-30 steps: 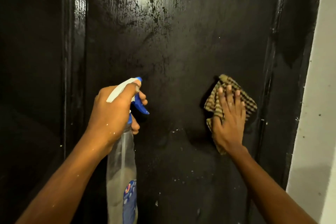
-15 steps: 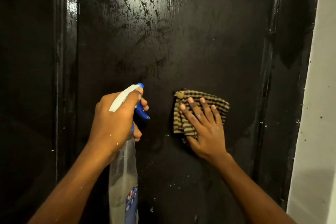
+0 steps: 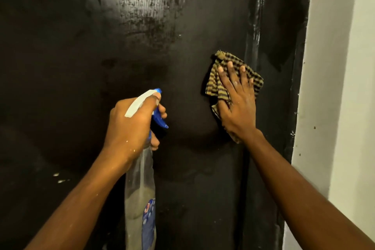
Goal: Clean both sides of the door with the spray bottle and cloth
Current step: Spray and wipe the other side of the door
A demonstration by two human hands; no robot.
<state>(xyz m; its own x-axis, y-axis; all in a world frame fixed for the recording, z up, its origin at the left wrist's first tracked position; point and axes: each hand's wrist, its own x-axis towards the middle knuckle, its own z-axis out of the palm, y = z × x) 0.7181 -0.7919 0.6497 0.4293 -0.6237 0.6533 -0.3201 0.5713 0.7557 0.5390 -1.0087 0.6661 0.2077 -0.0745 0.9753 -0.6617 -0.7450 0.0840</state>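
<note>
Pressing with straight, spread fingers, the right hand [image 3: 238, 109] flattens a checked cloth [image 3: 214, 85] against the black door [image 3: 91, 46] near its right edge. The left hand [image 3: 129, 126] has its grip curled round the neck of an upright spray bottle [image 3: 138, 189], in front of the door's middle.

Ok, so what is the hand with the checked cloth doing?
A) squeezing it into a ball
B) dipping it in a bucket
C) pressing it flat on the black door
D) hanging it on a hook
C: the right hand lies with straight fingers on the checked cloth, holding it flat against the black door, while the left hand grips the spray bottle.
</note>
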